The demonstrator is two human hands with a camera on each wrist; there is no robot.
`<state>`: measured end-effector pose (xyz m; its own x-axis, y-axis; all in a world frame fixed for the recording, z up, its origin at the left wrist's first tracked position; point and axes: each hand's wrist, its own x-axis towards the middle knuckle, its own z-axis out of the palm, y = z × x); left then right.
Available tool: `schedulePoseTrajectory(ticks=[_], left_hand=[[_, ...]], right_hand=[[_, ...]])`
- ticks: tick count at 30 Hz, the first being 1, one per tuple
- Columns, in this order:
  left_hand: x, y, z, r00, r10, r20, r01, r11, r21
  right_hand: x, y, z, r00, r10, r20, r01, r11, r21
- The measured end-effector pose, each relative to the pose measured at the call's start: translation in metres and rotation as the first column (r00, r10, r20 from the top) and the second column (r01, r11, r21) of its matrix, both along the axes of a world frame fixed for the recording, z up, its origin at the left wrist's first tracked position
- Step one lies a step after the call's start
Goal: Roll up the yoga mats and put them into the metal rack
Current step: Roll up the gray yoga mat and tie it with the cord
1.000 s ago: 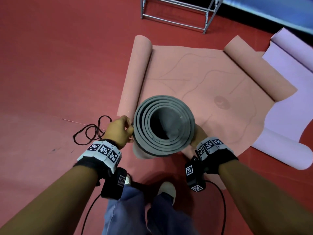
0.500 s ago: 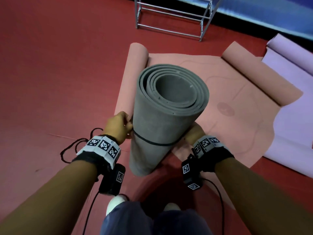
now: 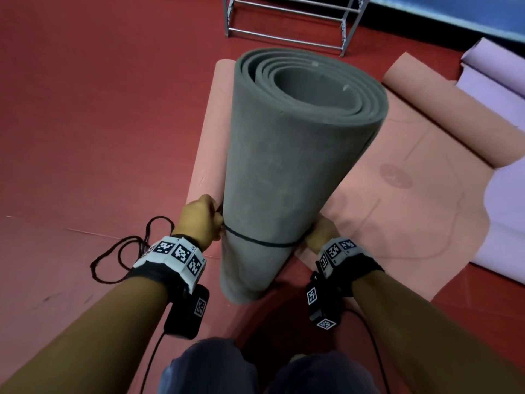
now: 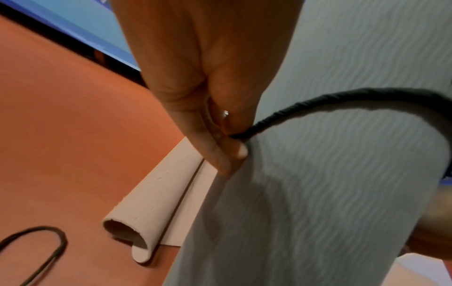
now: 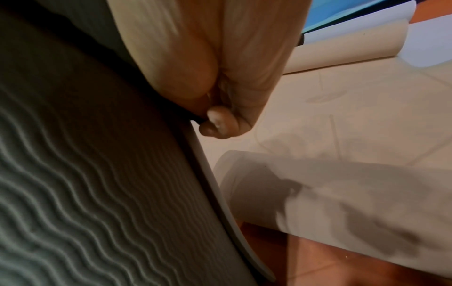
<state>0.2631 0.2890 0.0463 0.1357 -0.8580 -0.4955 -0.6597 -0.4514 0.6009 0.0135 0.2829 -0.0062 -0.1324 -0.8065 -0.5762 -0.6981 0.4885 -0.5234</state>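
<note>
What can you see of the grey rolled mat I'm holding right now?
The grey rolled mat is thick foam wound in several loose layers around a hollow core, its outer face ribbed with fine waves. It stands tilted, open end up and leaning away toward the metal rack, its lower end near the feet. A thin black cord circles it low down; the left hand and right hand each pinch that cord at its sides.

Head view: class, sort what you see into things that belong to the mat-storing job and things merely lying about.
Job: grey mat, black band, left hand, right hand, pink mat, lilac mat, rack.
Lying about: loose cord.
</note>
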Motion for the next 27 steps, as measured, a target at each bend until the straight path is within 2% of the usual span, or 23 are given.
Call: schedulePoseTrajectory(ticks=[2, 5, 7, 9, 12, 14, 16, 19, 20, 23, 25, 27], left_hand=[[0.004, 0.002, -0.006, 0.999, -0.028, 0.046, 0.027, 0.999, 0.026], [0.004, 0.01, -0.011, 0.992, -0.084, 0.097, 0.077, 0.995, 0.07], [0.004, 0.012, -0.012, 0.988, -0.105, 0.11, 0.099, 0.993, 0.059], [0.002, 0.012, -0.005, 0.981, -0.139, 0.136, 0.138, 0.99, 0.015], [-0.005, 0.019, 0.012, 0.98, -0.194, 0.048, 0.195, 0.98, -0.032], [-0.009, 0.024, 0.03, 0.969, -0.246, -0.02, 0.246, 0.969, 0.019], [-0.009, 0.025, 0.048, 0.94, -0.34, -0.016, 0.341, 0.937, 0.083], [-0.005, 0.023, 0.066, 0.902, -0.432, -0.027, 0.431, 0.891, 0.14], [-0.004, 0.025, 0.07, 0.902, -0.425, -0.082, 0.432, 0.891, 0.141], [-0.005, 0.033, 0.082, 0.875, -0.307, -0.373, 0.35, 0.935, 0.051], [-0.011, 0.037, 0.102, 0.829, -0.249, -0.5, 0.273, 0.962, -0.027], [-0.015, 0.035, 0.125, 0.801, -0.181, -0.571, 0.156, 0.983, -0.092]], right_hand=[[0.004, 0.002, -0.003, 0.999, 0.02, -0.037, -0.021, 0.999, -0.025], [0.01, 0.014, -0.004, 0.996, 0.091, 0.007, -0.09, 0.993, -0.079], [0.013, 0.016, 0.007, 0.977, 0.204, -0.055, -0.207, 0.977, -0.051], [0.008, 0.009, 0.009, 0.981, 0.184, -0.066, -0.183, 0.983, 0.014], [0.002, 0.002, 0.028, 0.98, 0.186, -0.077, -0.184, 0.982, 0.034], [-0.004, 0.003, 0.046, 0.974, 0.219, -0.062, -0.217, 0.976, 0.028], [-0.008, 0.01, 0.059, 0.954, 0.298, -0.043, -0.295, 0.953, 0.075], [-0.015, 0.028, 0.066, 0.962, 0.271, 0.018, -0.27, 0.944, 0.189], [-0.016, 0.032, 0.071, 0.967, 0.253, 0.03, -0.254, 0.944, 0.211], [-0.02, 0.041, 0.087, 0.976, 0.191, 0.105, -0.208, 0.962, 0.179], [-0.018, 0.043, 0.105, 0.97, 0.114, 0.215, -0.148, 0.977, 0.153], [-0.013, 0.044, 0.127, 0.926, 0.002, 0.377, -0.052, 0.991, 0.123]])
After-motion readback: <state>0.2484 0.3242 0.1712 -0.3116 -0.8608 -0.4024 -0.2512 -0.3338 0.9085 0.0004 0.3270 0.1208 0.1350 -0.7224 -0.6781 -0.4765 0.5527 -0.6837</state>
